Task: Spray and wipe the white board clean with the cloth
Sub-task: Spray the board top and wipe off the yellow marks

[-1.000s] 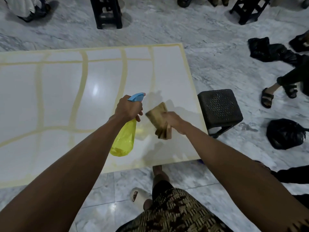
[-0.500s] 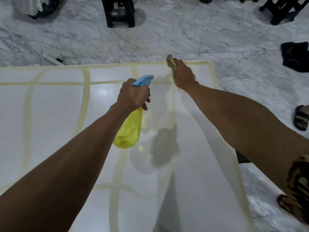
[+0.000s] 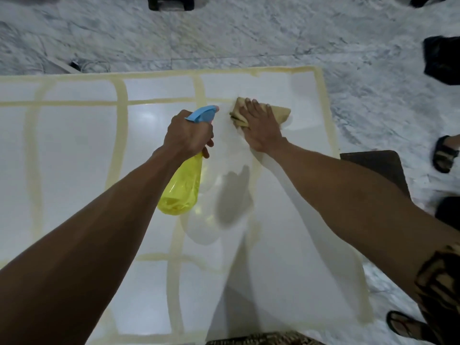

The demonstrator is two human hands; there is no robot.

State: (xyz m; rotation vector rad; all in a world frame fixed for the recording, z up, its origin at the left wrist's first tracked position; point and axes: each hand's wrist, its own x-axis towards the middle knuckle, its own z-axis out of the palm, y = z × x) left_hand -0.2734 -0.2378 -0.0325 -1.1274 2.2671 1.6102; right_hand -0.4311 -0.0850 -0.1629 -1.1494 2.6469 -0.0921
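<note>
Wiping step: right hand (image 3: 261,128) presses cloth (image 3: 281,111) flat on white board (image 3: 74,150); left hand (image 3: 188,135) grips spray bottle (image 3: 180,192). Next, likely wipe yellow lines (image 3: 119,135).

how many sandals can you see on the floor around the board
2. One sandal sits at the right edge beside the dark stool; another sandal is at the lower right corner. More may lie outside the view.

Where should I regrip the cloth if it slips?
Probably the free tan corner of the cloth, which sticks out right of the right hand. Pinch it from the right side: the rest lies flat on the board under the palm.
</note>
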